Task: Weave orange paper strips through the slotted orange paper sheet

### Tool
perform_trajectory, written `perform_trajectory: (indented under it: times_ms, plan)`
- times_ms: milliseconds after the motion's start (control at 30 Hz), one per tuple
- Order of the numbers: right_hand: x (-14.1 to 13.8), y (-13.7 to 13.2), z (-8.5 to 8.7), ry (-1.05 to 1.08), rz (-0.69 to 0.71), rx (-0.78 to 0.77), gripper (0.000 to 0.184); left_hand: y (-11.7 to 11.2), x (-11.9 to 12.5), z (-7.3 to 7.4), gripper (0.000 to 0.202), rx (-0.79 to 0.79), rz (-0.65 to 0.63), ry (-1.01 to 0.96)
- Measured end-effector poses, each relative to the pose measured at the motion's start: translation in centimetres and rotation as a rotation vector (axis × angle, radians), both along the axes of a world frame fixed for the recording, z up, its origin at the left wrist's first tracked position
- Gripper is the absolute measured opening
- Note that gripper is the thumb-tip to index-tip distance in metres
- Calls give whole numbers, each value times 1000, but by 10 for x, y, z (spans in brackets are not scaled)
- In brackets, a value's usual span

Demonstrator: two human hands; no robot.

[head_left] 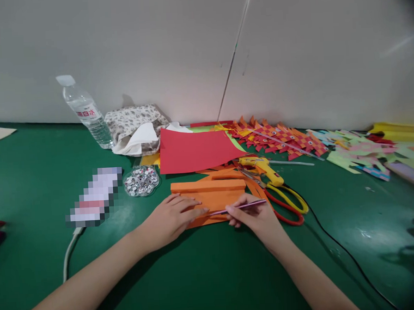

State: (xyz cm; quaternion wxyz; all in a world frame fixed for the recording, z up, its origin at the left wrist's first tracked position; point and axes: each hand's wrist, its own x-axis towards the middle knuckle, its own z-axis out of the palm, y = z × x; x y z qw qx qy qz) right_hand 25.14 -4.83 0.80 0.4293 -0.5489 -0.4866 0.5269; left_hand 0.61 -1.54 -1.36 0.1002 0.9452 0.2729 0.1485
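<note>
A folded sheet of orange paper (212, 200) lies on the green table in front of me, with a raised fold along its far edge. Fingers stretched out, my left hand (175, 217) lies flat on the paper's left part. My right hand (254, 217) pinches a slim pink pen (246, 205), whose tip points left at the paper close to my left fingertips. Just right of the paper are scissors (289, 206) with red and yellow handles, partly over orange paper strips.
Red paper (198, 151) and a yellow glue gun (263, 168) lie behind. A round box of googly eyes (141, 180), a cabled phone (96, 198), a water bottle (88, 112) and a tissue pack (135, 119) are left. Woven paper fish (278, 135) and paper scraps (359, 147) lie right.
</note>
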Motion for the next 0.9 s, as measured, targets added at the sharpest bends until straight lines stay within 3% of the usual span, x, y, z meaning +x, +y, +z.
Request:
perform_trajectory:
  times_ms: [133,467,900]
  plan:
    - [-1,0,-2,3,-14,15,33,0,0,0,40,-3,1,15]
    - [44,14,5,-34,-238,78,28,-1,-1,0,42,-33,2,29]
    - [74,19,10,-135,-405,109,18,-1,0,-1,39,-4,4,-3]
